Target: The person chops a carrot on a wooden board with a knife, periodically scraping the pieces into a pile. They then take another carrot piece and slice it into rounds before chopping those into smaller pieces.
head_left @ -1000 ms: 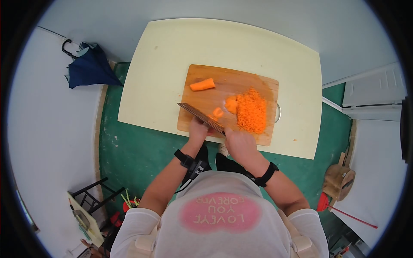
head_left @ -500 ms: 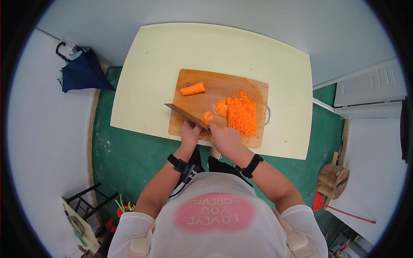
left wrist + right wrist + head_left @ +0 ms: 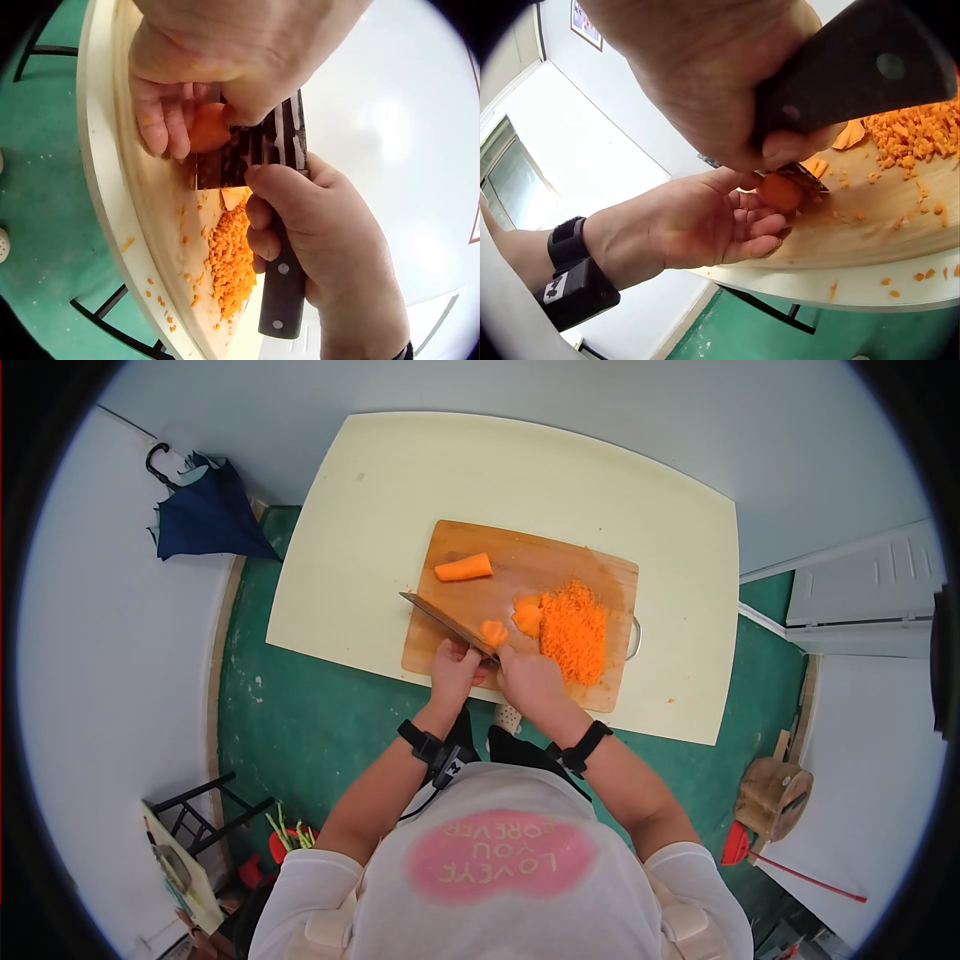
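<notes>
My right hand (image 3: 530, 678) grips the black, riveted handle (image 3: 283, 292) of a cleaver (image 3: 445, 620). Its blade slants across the front left of a wooden cutting board (image 3: 510, 550). Close against the blade, my left hand (image 3: 453, 672) holds a carrot piece (image 3: 780, 193) between thumb and fingers. In the head view that piece is mostly hidden by hand and blade. Just beyond the blade lie a small carrot slice (image 3: 493, 632) and several larger slices (image 3: 527, 615). A heap of finely chopped carrot (image 3: 573, 635) covers the board's right side.
A longer carrot chunk (image 3: 464, 567) lies at the board's back left. The board sits on a pale yellow table (image 3: 400, 470), its metal handle (image 3: 636, 638) sticking out to the right. Carrot crumbs (image 3: 919, 276) dot the table's front edge.
The head view has shifted a little. Less of the cleaver's dark face shows than a second ago. Both hands stay together at the board's front edge, and the carrot heap looks the same.
</notes>
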`<action>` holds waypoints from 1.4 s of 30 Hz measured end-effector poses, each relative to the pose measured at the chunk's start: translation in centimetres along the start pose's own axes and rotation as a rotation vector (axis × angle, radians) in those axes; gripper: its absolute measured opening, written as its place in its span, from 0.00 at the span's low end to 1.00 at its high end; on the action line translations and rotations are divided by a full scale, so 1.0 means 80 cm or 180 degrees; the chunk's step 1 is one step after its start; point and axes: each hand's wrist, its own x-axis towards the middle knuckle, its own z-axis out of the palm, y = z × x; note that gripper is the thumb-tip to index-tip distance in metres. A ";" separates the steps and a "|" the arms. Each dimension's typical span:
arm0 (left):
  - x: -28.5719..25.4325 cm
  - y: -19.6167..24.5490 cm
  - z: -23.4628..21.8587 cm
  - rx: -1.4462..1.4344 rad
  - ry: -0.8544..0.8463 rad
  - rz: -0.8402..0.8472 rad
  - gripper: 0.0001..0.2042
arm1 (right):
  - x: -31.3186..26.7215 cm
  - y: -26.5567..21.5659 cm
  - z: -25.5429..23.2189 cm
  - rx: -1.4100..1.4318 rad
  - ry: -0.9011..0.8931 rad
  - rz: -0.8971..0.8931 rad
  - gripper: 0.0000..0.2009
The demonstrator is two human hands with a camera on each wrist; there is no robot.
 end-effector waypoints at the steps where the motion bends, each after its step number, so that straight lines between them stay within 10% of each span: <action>1: -0.001 0.009 -0.001 0.0155 -0.0064 -0.0105 0.12 | -0.003 0.001 -0.003 0.0000 0.0029 -0.0003 0.04; 42: 0.005 -0.020 0.004 -0.0120 0.0157 0.0186 0.09 | 0.005 -0.001 -0.011 0.0140 -0.0102 -0.0209 0.04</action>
